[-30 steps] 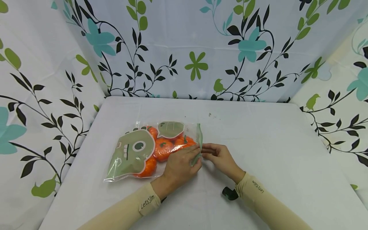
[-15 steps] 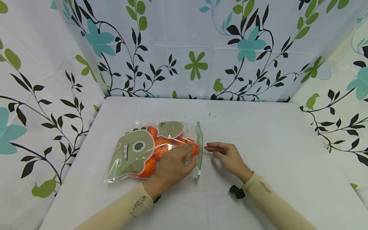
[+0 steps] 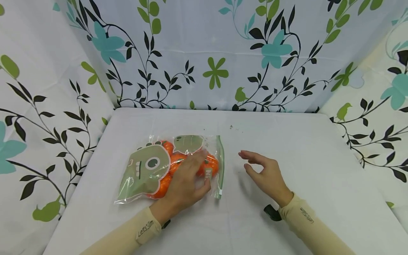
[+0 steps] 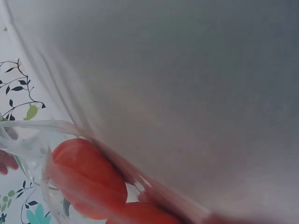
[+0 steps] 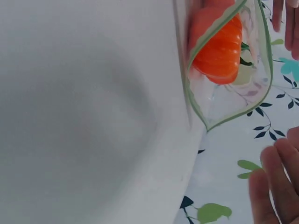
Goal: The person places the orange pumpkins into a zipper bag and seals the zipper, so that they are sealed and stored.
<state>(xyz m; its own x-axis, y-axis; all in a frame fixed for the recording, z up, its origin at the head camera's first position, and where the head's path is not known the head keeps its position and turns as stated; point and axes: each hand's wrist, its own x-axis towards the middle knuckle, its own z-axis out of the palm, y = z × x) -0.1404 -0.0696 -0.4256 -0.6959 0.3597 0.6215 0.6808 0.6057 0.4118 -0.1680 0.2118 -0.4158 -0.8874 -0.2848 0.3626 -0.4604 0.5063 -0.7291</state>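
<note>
A clear zip bag [image 3: 143, 177] printed with a green dinosaur lies flat on the table, its mouth to the right. Several small orange pumpkins [image 3: 210, 165] are inside. Over the bag's right half lies my left hand [image 3: 183, 184], fingers extended and thumb spread; whether it presses on the bag is hard to tell. To the right of the mouth, apart from the bag, my right hand [image 3: 267, 177] hovers with loosely bent fingers, holding nothing. The right wrist view shows the green-edged mouth [image 5: 240, 112] gaping, with a green-stemmed pumpkin [image 5: 219, 51] just inside.
A white-covered table [image 3: 287, 141] carries the bag, with small dark specks [image 3: 231, 126] on its far part. Leaf-patterned curtains [image 3: 178, 53] stand behind and at both sides. A black wrist camera [image 3: 272, 212] sits by my right sleeve.
Both hands have left the zip edge. My left hand has slid left onto the bag, and my right hand has moved away to the right. The bag has stayed about where it was.
</note>
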